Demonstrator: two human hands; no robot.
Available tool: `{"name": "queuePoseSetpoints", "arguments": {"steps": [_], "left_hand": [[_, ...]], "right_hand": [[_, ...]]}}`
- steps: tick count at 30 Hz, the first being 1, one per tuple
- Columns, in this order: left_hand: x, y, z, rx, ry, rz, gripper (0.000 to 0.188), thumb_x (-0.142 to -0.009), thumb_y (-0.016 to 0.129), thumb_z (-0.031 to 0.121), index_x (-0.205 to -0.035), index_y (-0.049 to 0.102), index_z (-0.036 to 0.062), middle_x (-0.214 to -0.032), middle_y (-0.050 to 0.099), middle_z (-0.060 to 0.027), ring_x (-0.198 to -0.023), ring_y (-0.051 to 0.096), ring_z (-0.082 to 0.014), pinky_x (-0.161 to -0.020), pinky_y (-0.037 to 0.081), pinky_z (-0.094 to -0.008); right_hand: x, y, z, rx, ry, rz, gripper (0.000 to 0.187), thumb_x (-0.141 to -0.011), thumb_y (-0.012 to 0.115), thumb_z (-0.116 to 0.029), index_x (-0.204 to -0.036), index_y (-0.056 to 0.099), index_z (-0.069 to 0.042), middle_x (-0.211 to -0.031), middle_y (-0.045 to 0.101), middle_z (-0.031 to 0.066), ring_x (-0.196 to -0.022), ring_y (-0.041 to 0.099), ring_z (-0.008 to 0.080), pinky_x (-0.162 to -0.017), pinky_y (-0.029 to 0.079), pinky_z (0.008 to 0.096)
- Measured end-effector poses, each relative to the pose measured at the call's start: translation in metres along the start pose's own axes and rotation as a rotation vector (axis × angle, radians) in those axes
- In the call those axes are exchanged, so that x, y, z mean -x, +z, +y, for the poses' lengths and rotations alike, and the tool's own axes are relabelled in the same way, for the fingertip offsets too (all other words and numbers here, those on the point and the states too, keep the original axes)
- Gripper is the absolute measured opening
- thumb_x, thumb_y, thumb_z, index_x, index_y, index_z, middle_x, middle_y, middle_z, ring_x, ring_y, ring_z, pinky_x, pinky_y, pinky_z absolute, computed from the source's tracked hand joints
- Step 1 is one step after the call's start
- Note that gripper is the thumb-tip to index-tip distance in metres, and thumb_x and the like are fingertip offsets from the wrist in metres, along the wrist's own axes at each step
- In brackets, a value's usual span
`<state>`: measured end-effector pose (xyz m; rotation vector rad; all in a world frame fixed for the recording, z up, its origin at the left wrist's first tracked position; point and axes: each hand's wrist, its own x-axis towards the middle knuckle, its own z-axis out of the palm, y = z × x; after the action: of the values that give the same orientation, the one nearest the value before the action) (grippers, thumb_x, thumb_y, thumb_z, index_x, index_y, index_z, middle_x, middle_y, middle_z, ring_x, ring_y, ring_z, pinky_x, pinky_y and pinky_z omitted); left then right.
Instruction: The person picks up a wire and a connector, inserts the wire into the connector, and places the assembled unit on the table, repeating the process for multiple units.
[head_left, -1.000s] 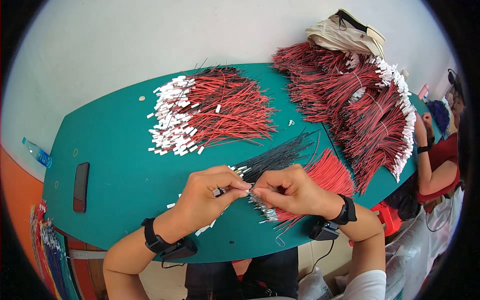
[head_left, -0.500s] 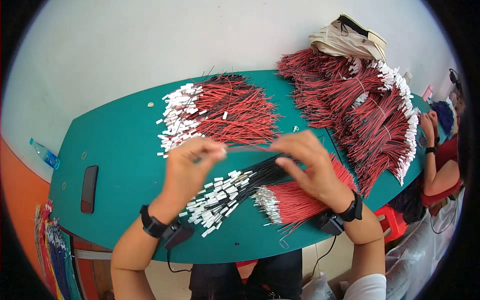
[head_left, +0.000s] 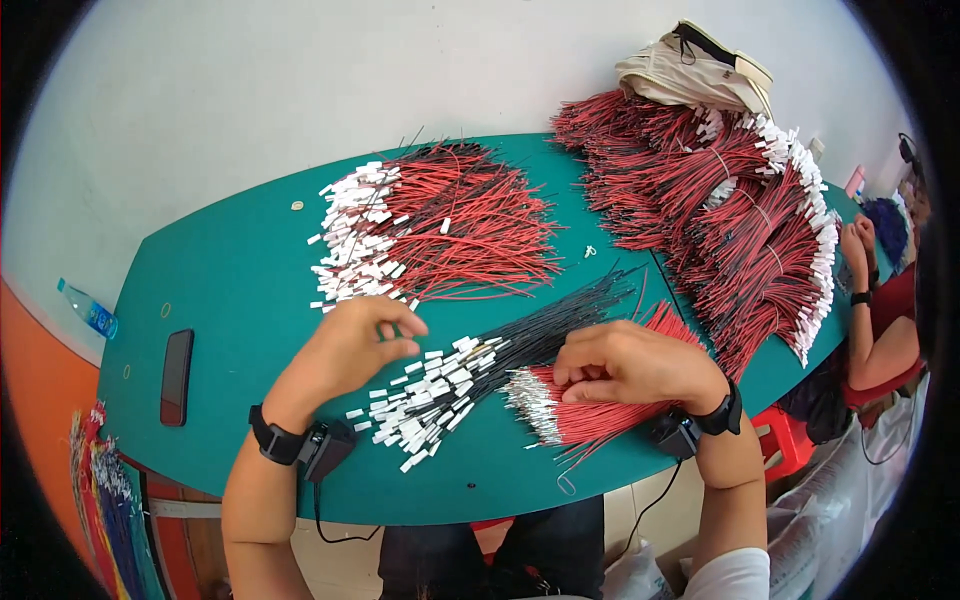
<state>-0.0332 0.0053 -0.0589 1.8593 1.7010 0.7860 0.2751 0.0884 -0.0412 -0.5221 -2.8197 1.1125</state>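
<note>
On the green worktop [head_left: 250,290], the left hand [head_left: 350,345] hovers with fingers loosely spread just left of the black wires with white connectors [head_left: 450,375], while the right hand [head_left: 630,365] curls, pinching into the red wire bundle [head_left: 590,415] beneath it.

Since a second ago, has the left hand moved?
Yes. The left hand left the right hand and now sits farther left, nearer the black phone.

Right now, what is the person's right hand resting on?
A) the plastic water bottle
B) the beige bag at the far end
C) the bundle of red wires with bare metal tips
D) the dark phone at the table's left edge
C: the right hand lies on the bundle of red wires, fingers curled at its metal-tipped end.
</note>
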Motion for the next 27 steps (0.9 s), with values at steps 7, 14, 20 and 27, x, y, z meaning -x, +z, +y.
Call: {"name": "queuePoseSetpoints", "arguments": {"steps": [7,14,20,27], "left_hand": [[-0.003,0.012,-0.024,-0.127,0.032,-0.124,0.014,-0.075,0.075,0.003,-0.088,0.070,0.0031,-0.071,0.062,-0.0058,-0.066,0.056,-0.0152,-0.061,0.046,-0.0291],[0.004,0.019,-0.013,-0.194,-0.025,-0.129,0.011,-0.074,0.075,0.003,-0.082,0.067,0.0007,-0.070,0.063,-0.0095,-0.063,0.059,-0.0178,-0.058,0.047,-0.0318],[0.002,0.025,-0.001,-0.224,-0.024,-0.112,0.012,-0.075,0.074,0.003,-0.081,0.066,-0.0013,-0.070,0.064,-0.0095,-0.060,0.061,-0.0168,-0.056,0.048,-0.0302],[-0.007,0.029,0.010,0.194,-0.055,0.095,0.005,-0.082,0.071,0.001,-0.084,0.066,-0.0007,-0.073,0.065,-0.0027,-0.067,0.061,-0.0089,-0.060,0.050,-0.0245]], "right_hand": [[-0.015,0.012,0.011,0.059,-0.035,0.005,0.013,-0.084,0.068,-0.011,-0.085,0.059,-0.001,-0.075,0.055,0.0105,-0.068,0.057,0.0252,-0.061,0.046,0.0352],[-0.006,0.011,0.010,-0.005,-0.063,0.084,0.012,-0.086,0.065,-0.009,-0.085,0.057,0.000,-0.076,0.059,0.0110,-0.067,0.059,0.0268,-0.061,0.046,0.0350],[0.006,0.003,0.007,-0.270,0.101,0.178,0.012,-0.090,0.064,-0.009,-0.089,0.059,0.001,-0.074,0.063,0.0057,-0.066,0.061,0.0152,-0.061,0.048,0.0281],[0.006,0.011,0.016,-0.247,0.023,0.359,0.010,-0.090,0.066,-0.009,-0.092,0.065,0.001,-0.073,0.063,0.0046,-0.065,0.057,0.0082,-0.059,0.045,0.0246]]}}
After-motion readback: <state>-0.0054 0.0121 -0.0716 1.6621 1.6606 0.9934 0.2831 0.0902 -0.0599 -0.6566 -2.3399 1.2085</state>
